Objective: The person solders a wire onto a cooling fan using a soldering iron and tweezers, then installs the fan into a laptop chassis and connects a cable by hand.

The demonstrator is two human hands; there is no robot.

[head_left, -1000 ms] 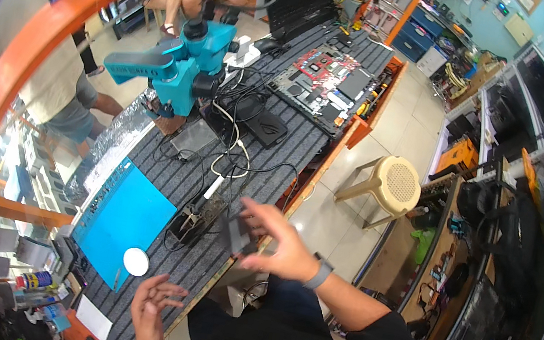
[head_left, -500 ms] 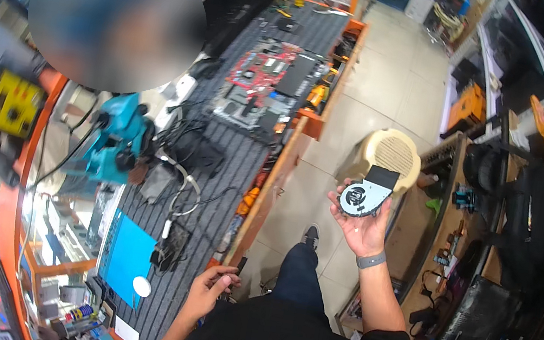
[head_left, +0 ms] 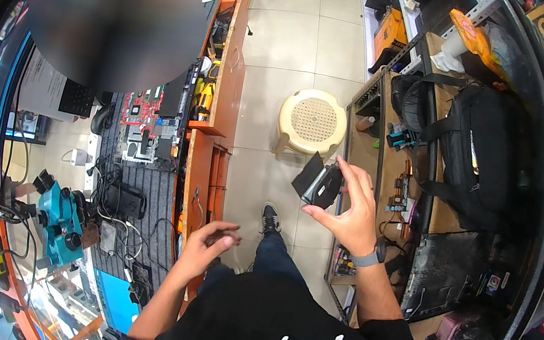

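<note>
A laptop cooling fan with a black flap along one side is held in my right hand, its thumb and fingers gripping its edges. The fan is tilted, so mostly its edge and dark face show. My left hand hangs beside the workbench drawers with its fingers loosely bent and apart, nothing seen in it. An opened laptop with a red circuit board lies on the bench to the left.
A cream plastic stool stands on the tiled floor ahead. Shelves at the right bear a black backpack and a dark panel. Orange drawers edge the bench. A teal microscope and tangled cables are on the left.
My right hand has turned the fan from its pale face showing to nearly edge-on. The view has swung right, and my left hand's fingers have loosened.
</note>
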